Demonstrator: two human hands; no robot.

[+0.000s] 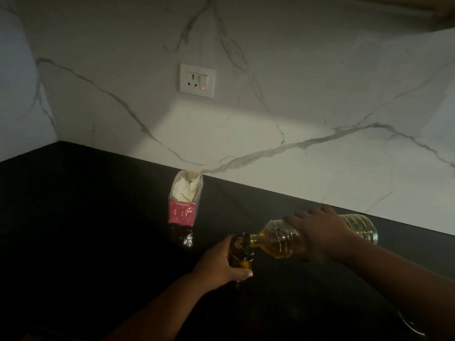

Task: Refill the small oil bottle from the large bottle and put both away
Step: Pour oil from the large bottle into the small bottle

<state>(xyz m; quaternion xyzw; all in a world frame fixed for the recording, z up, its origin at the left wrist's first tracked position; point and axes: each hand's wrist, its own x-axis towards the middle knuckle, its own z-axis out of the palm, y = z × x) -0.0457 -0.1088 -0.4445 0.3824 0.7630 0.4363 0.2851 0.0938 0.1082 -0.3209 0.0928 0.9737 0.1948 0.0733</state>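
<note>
The small oil bottle (241,252) is dark glass and stands upright on the black counter (98,230), its mouth open. My left hand (219,264) is wrapped around its body. The large bottle (283,238) is clear ribbed plastic with yellow oil inside. It lies almost level, its neck tipped down to the left onto the small bottle's mouth. My right hand (317,232) grips the large bottle around its middle from above. Oil has pooled in the large bottle's neck end.
A red and white carton (184,200) stuffed with white paper stands on the counter behind and left of the bottles. A marble wall with a socket (197,80) rises behind. A round glinting rim (413,326) shows at the lower right edge.
</note>
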